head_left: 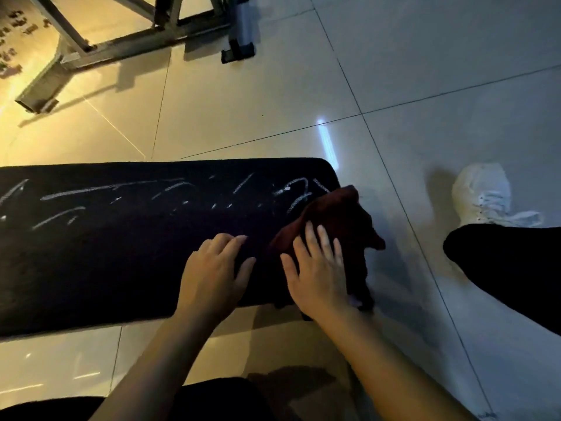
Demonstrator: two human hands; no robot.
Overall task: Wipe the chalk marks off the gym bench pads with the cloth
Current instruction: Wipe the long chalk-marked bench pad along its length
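Note:
A long black bench pad (106, 256) stretches across the lower left, its right end near the middle of the view. White chalk marks (115, 187) streak its far half, with a curly scribble by the right end. A dark red cloth (343, 214) lies bunched over the pad's right end and hangs off its edge. My right hand (318, 268) presses flat on the cloth with straight fingers. My left hand (217, 270) rests on the bare pad just left of the cloth, fingers spread.
Glossy floor tiles surround the bench. A grey metal equipment frame (100, 47) stands at the top left. My leg in dark trousers (510, 268) and a white shoe (482, 192) are on the floor at the right.

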